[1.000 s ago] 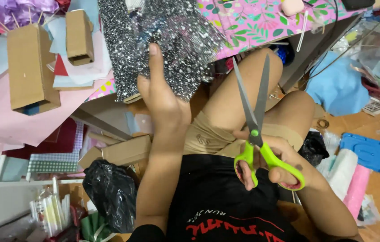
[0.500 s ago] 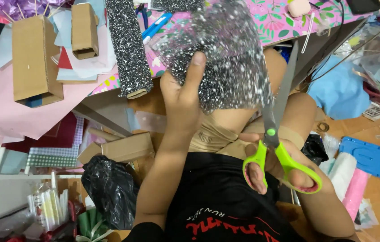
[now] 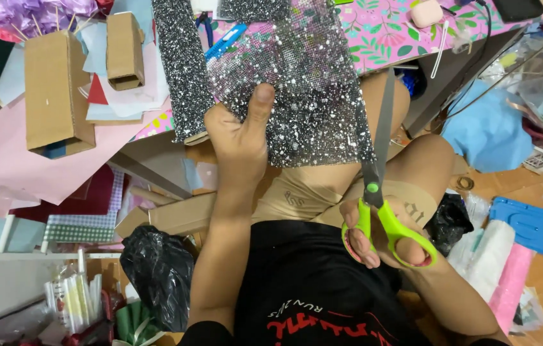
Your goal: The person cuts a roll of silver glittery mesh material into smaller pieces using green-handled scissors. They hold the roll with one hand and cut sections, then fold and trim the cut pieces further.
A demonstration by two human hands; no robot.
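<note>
Glitter mesh sheet (image 3: 310,83) pinched at near edge by left hand (image 3: 241,138). Scissors (image 3: 380,186) gripped closed-fisted by right hand (image 3: 387,240), blades shut, lying along sheet's right edge.

The mesh sheet (image 3: 303,96) is a fine net, rough with glittering silver studs. The scissors (image 3: 380,192) have matt grey metal blades and glossy green plastic handles. The boxes (image 3: 57,90) are matt brown cardboard. The bag (image 3: 156,269) is shiny black plastic.
</note>
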